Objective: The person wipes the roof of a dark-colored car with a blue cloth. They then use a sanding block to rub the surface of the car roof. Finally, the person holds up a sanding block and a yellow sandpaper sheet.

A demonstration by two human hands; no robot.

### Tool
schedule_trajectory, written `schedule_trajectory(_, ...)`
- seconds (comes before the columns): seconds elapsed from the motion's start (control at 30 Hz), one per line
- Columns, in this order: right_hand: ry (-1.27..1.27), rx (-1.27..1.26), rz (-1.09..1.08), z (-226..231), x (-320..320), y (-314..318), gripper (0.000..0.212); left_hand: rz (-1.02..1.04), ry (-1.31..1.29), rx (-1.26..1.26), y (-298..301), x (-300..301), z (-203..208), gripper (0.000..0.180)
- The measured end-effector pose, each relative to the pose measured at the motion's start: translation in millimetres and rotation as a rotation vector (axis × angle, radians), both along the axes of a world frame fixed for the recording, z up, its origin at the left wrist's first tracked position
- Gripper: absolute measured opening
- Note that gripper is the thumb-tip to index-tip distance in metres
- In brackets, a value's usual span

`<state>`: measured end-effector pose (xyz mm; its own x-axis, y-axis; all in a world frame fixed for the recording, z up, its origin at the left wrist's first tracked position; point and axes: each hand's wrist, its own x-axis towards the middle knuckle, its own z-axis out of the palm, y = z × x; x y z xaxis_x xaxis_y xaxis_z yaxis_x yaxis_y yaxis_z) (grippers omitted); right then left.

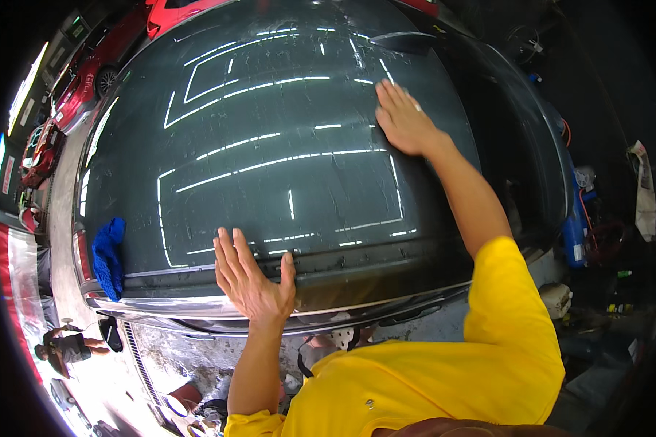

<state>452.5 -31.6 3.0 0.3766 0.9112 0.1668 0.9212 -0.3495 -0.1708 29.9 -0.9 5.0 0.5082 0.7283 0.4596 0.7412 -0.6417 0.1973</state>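
While flat on windshield (270,167) — both hands: L (251,280), R (401,120).

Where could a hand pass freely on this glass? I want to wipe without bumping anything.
Free: the wide windscreen stretch between the left hand, right hand and blue cloth. Crowded only at the lower-left corner, by the cloth.

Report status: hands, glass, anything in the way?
Left hand open, flat at the lower edge of the car window. Right hand open, flat on the glass higher up. Blue cloth lying at the left edge.
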Motion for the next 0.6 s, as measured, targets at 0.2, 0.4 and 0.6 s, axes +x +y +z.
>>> schedule_trajectory(0.2, 0.105, 0.008, -0.148, 24.4, 52.2, 164.4, 0.066, -0.008, 0.007, 0.024, 5.7, -9.9, 1.8, 0.084)
schedule_trajectory(0.4, 0.047, 0.011, -0.099, 2.9, 100.5, 95.9, 0.059, -0.004, -0.053, 0.055, 9.4, -7.4, -6.5, 0.087)
schedule_trajectory(0.6, -0.016, -0.044, -0.183, 29.2, 84.6, 121.8, 0.058, -0.033, 0.000, 0.043, 4.6, 5.1, 5.2, 0.087)
